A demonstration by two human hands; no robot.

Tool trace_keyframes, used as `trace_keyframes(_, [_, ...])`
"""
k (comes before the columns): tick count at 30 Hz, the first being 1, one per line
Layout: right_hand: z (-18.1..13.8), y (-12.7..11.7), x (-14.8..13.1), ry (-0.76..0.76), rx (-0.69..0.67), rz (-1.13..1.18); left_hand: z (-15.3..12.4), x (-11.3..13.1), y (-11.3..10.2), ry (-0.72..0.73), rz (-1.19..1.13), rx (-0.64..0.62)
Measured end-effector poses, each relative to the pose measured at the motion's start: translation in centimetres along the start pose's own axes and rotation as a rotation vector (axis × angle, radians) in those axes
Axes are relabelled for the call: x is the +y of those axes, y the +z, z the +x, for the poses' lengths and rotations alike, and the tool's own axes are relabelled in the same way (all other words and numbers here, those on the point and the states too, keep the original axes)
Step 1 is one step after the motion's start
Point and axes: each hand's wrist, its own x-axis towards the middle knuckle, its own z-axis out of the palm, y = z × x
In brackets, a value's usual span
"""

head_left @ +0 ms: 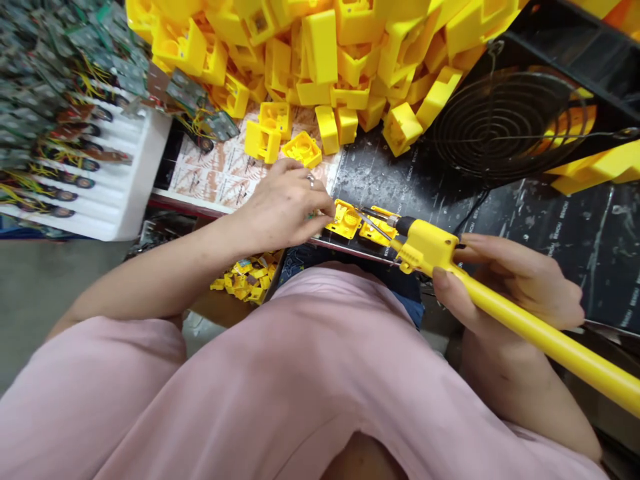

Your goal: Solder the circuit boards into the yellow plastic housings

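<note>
- Head view: pink fabric fills the near half and hides the near edge of the worktop (550,220); the long yellow tool (500,303) runs out of frame at the lower right, so its far end is cut off.
- The right hand (510,283) has its grip closed round the tool's yellow shaft just behind the boxy head, thumb on the near side, fingers wrapped over the top.
- The tool's thin metal tip points left and rests at the two small yellow housings (363,223) lying side by side on the dark worktop near its front edge; where the tip touches is too small to make out.
- The left hand (285,207), a ring on one finger, lies knuckles up with fingertips pinched together at the left housing's edge; what they pinch is hidden.
- Beyond, a heap of yellow plastic shells (325,53) covers the back.
- Far left, a white tray (125,193) holds blurred wired circuit boards (60,87); far right, a wire fan guard (505,123).
</note>
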Motion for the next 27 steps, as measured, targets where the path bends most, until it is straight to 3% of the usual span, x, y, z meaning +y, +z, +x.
trace_keyframes(4, [-0.6,0.1,0.9,0.009,0.011,0.02,-0.2,-0.8,0.6,-0.11,-0.147,0.102])
trace_keyframes(8, [-0.6,0.6,1.4,-0.113,-0.033,0.053,0.3,-0.8,1.9,-0.093,-0.064,0.176])
trace_keyframes(11, [-0.3,0.8,0.8,-0.184,-0.055,0.022,0.7,-0.5,2.3,-0.041,0.027,0.168])
trace_keyframes(16, [0.2,0.8,-0.2,-0.18,-0.154,-0.097,1.3,-0.2,1.6,0.0,0.095,0.129])
trace_keyframes(22, [1.2,1.0,0.4,-0.34,-0.195,-0.01,2.1,-0.1,0.7,0.044,0.12,0.033])
trace_keyframes(25, [1.2,0.5,0.5,-0.316,-0.211,0.016,2.3,-0.1,0.4,0.067,0.148,0.003])
trace_keyframes(27, [0.9,0.2,0.5,-0.248,-0.139,0.01,2.4,0.0,0.2,0.087,0.178,-0.007])
